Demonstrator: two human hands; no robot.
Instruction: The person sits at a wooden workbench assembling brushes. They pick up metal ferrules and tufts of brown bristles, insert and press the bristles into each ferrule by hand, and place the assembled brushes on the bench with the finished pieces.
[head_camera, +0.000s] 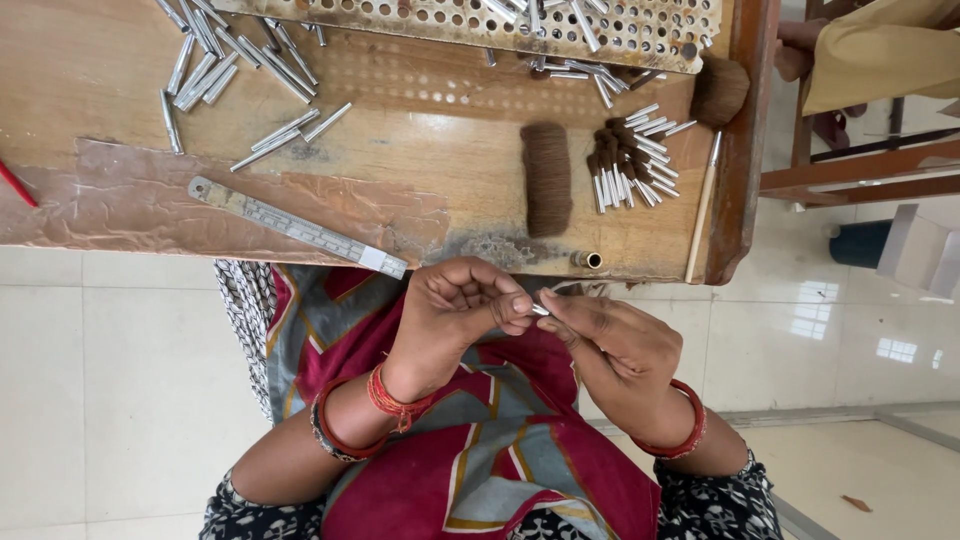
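My left hand and my right hand meet just below the wooden table's near edge, over my lap. Between the fingertips of both hands sits a small silver metal tube, pinched at each end; most of it is hidden by my fingers. On the table beyond lie a bundle of brown bristle hair and a cluster of metal tubes with brown bristle tips.
The wooden table carries loose metal tubes at the left, a metal ruler, a perforated metal tray at the far edge, a round hair tuft and a thin stick. Another person's sleeve shows top right.
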